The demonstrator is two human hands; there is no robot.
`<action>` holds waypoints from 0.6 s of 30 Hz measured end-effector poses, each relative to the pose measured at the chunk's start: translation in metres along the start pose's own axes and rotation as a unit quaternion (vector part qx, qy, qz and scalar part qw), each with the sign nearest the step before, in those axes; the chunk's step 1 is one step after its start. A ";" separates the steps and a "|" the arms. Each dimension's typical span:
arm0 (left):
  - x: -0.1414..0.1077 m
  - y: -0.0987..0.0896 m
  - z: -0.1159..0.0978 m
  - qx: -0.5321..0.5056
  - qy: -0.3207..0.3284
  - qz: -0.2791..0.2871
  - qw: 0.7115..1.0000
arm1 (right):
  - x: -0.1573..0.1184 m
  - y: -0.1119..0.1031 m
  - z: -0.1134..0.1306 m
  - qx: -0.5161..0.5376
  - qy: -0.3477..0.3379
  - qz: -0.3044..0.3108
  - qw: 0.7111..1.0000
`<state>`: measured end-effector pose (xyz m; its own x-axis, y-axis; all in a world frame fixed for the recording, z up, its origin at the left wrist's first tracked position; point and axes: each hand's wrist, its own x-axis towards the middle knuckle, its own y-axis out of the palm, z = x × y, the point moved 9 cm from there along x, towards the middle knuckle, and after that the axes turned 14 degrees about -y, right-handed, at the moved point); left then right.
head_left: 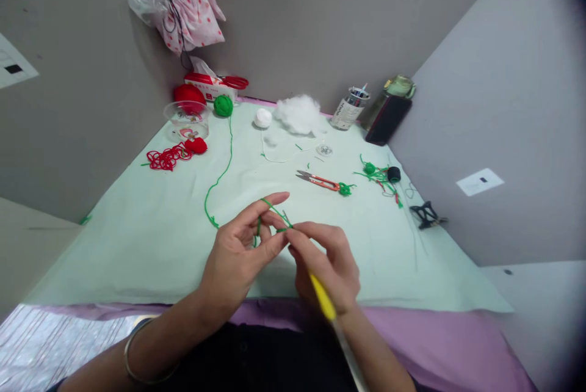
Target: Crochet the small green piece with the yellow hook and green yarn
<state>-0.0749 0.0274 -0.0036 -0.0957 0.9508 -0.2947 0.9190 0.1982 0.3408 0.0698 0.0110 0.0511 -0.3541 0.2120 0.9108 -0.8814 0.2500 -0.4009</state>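
Note:
Green yarn (259, 225) winds around the fingers of my left hand (242, 251), whose index finger stretches out with a strand over it. Its thumb and middle finger pinch a small green piece of yarn work (282, 230). My right hand (327, 261) grips a crochet hook (325, 297) with a yellow and pale handle; the hook's thin tip meets the yarn at the left fingertips. From my left hand the strand runs back across the table to a green yarn ball (223, 106). The stitches themselves are too small to make out.
Thread snips (320, 181) lie ahead of my hands. Red yarn (167, 157) and a clear tub (187, 123) stand left; white stuffing (300, 114) and a white yarn ball (262, 118) sit behind. At right are green scraps (378, 173), a can of pens (350, 108) and a phone (389, 119).

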 end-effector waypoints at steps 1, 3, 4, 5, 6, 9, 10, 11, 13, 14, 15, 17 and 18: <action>0.002 0.004 0.007 -0.040 -0.040 0.030 0.998 | -0.003 -0.001 0.002 -0.027 -0.012 -0.011 1.000; 0.005 0.011 0.017 -0.107 -0.117 0.082 0.984 | -0.005 -0.003 -0.001 -0.011 0.007 -0.027 1.000; 0.006 0.012 0.020 -0.126 -0.142 0.098 0.977 | -0.005 -0.004 -0.007 0.028 0.039 -0.035 0.998; 0.007 0.011 0.020 -0.138 -0.153 0.104 0.973 | -0.005 -0.005 -0.014 0.079 0.081 -0.048 0.992; 0.008 0.010 0.018 -0.143 -0.152 0.104 0.973 | -0.005 -0.007 -0.022 0.131 0.127 -0.070 0.981; 0.008 0.007 0.010 -0.125 -0.118 0.102 0.980 | -0.002 -0.004 -0.038 0.251 0.226 -0.114 0.934; 0.006 0.008 0.008 -0.115 -0.104 0.103 0.982 | -0.001 -0.001 -0.040 0.273 0.237 -0.110 0.926; 0.005 0.009 0.006 -0.106 -0.089 0.104 0.985 | 0.001 0.002 -0.040 0.286 0.241 -0.102 0.922; 0.003 0.010 0.004 -0.089 -0.063 0.100 0.989 | 0.003 0.006 -0.039 0.287 0.236 -0.088 0.924; 0.003 0.010 0.003 -0.085 -0.054 0.100 0.990 | 0.003 0.006 -0.038 0.281 0.229 -0.086 0.928; 0.003 0.011 0.003 -0.082 -0.049 0.102 0.990 | 0.003 0.005 -0.036 0.272 0.221 -0.085 0.933; 0.004 0.012 0.004 -0.086 -0.053 0.113 0.988 | 0.002 0.003 -0.033 0.258 0.207 -0.078 0.941; 0.005 0.012 0.005 -0.090 -0.063 0.119 0.987 | 0.002 0.003 -0.033 0.262 0.206 -0.076 0.940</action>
<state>-0.0620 0.0335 -0.0053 0.1737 0.9403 -0.2927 0.8253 0.0232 0.5643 0.0770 0.0435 0.0480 -0.1553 0.5865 0.7949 -0.9832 -0.1695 -0.0670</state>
